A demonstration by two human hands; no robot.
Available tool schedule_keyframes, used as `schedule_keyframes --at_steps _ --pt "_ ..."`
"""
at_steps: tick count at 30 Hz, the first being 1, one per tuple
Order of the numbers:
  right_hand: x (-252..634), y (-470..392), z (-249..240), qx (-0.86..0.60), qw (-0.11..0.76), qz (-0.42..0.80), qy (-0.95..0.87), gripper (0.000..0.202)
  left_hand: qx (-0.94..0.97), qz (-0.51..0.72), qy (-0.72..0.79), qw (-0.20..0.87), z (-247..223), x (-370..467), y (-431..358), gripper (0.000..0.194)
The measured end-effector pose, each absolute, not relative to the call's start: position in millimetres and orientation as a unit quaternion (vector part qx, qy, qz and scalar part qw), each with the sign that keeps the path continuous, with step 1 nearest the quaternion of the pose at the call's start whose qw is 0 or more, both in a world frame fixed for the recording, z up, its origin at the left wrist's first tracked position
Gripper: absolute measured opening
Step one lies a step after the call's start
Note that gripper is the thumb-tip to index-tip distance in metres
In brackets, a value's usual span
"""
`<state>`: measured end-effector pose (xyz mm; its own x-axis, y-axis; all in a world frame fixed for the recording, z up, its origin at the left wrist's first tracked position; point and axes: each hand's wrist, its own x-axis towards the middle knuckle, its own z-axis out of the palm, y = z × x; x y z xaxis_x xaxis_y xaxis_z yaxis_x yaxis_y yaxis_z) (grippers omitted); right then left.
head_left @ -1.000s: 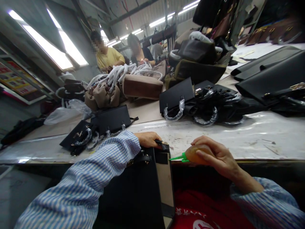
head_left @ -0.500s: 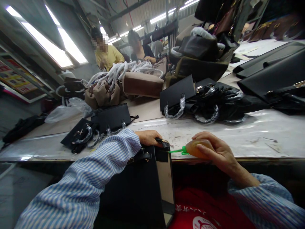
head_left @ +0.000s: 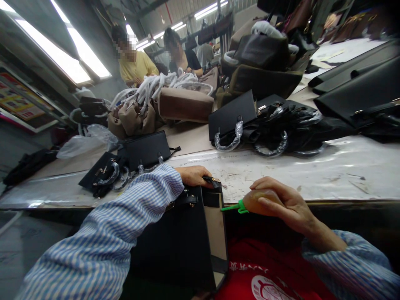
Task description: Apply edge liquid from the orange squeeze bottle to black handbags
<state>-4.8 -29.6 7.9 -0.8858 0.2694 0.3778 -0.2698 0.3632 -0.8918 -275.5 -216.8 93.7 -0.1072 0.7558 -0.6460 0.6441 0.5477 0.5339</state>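
A black handbag stands at the table's front edge with its beige side panel turned to the right. On its top edge my left hand is closed, gripping the bag by a black strap end with gold-coloured metal. My right hand wraps round a squeeze bottle of amber liquid, held on its side. The bottle's thin green nozzle points left, its tip at the side panel's right-hand edge. Whether liquid is coming out is too small to tell.
Black handbags with plastic-wrapped handles lie on the white-covered table, some left, others mid-right. Behind are piled brown bags and a clear plastic bag. Two people work across the table.
My right hand has lowered slightly with the bottle, and the nozzle tip has moved down along the side panel's edge. My left hand keeps its hold on the bag.
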Motion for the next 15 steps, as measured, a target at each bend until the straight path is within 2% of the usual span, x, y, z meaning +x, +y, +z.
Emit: schedule_keyframes --at_steps 2,6,10,15 --pt "-4.5 -31.0 7.6 -0.009 0.255 0.561 -0.787 0.017 0.472 0.059 0.742 0.472 94.1 -275.1 -216.7 0.032" --pt "-4.9 -31.3 10.1 0.014 0.208 0.562 -0.800 0.017 0.477 0.061 0.741 0.469 93.1 -274.8 -215.9 0.031" --pt "-3.4 -30.6 12.9 0.003 0.244 0.554 -0.796 0.015 0.475 0.064 0.742 0.468 92.2 -275.0 -215.2 0.030" --pt "8.0 -35.6 13.0 0.052 0.194 0.552 -0.809 0.012 0.472 0.067 0.741 0.472 93.1 -274.4 -214.5 0.028"
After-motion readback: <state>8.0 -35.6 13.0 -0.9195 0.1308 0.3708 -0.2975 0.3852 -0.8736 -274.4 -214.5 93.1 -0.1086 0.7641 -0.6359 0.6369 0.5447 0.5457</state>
